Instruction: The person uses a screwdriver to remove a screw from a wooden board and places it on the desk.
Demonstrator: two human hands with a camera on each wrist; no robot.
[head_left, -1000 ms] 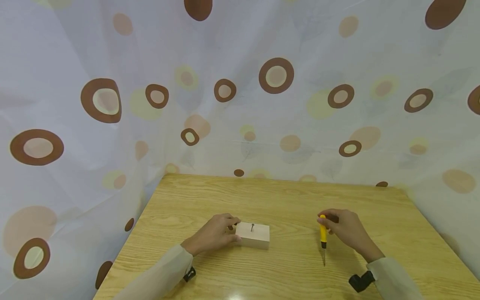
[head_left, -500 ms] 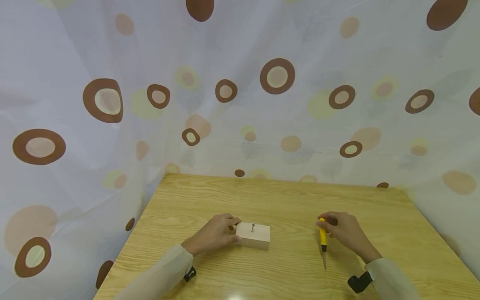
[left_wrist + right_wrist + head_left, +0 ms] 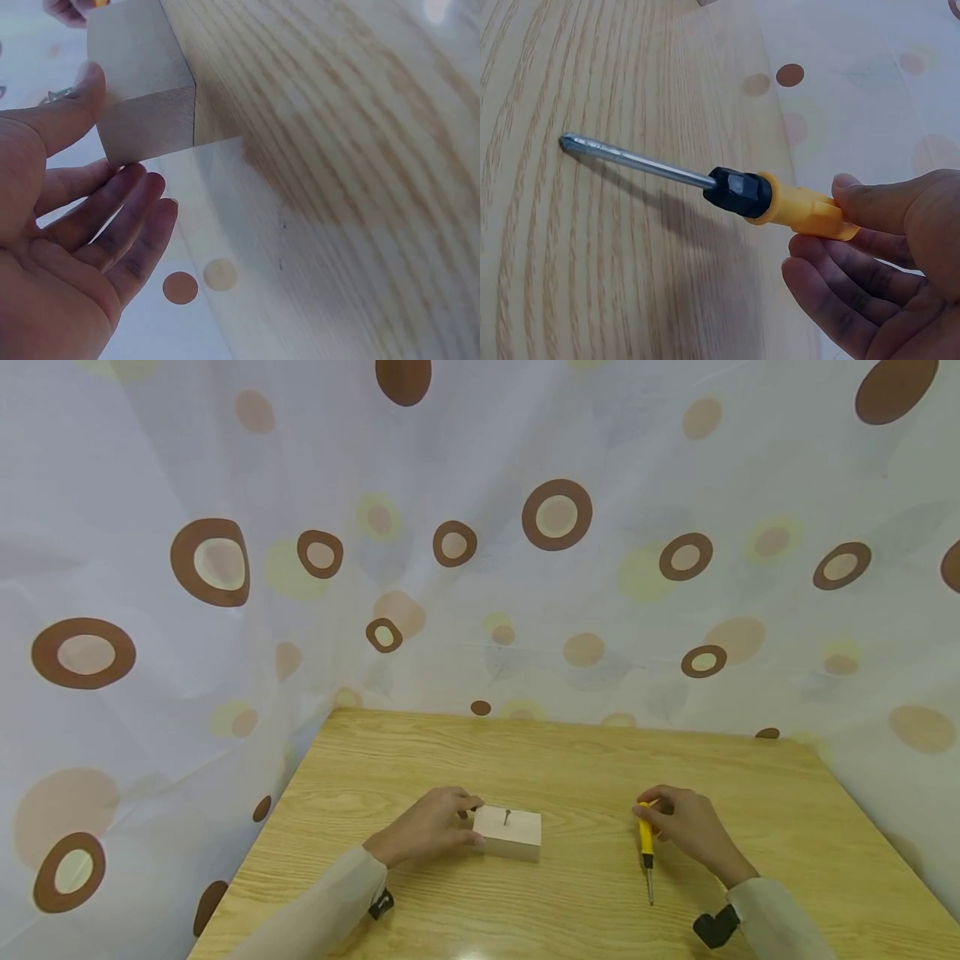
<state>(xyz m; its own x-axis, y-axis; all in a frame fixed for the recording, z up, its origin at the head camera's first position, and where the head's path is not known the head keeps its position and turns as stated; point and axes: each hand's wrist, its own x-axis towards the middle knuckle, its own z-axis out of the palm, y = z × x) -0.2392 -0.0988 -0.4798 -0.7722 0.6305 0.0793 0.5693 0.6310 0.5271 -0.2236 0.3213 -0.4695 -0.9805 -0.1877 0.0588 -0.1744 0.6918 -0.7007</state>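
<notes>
A pale wooden block [image 3: 510,837] lies on the wooden table, with a dark screw [image 3: 507,817] standing up from its top face. My left hand [image 3: 431,827] holds the block's left end, thumb on the near side and index finger on the far side; its other fingers are loosely bent in the left wrist view. To the right, my right hand [image 3: 693,827] pinches a yellow-handled screwdriver [image 3: 802,210] near the end of the handle. Its black collar and metal shaft point down toward the table, a cross-shaped tip at the end. Screwdriver and block are apart.
The wood-grain table [image 3: 585,910] reaches back to a white curtain [image 3: 480,577] with brown and beige circles, which also hangs along the left and right sides. Black camera mounts [image 3: 716,927] sit at both wrists.
My right hand has moved slightly nearer and lower, bringing the screwdriver with it. My left hand keeps its hold on the block, which stays in place. The head view has shifted a little.
</notes>
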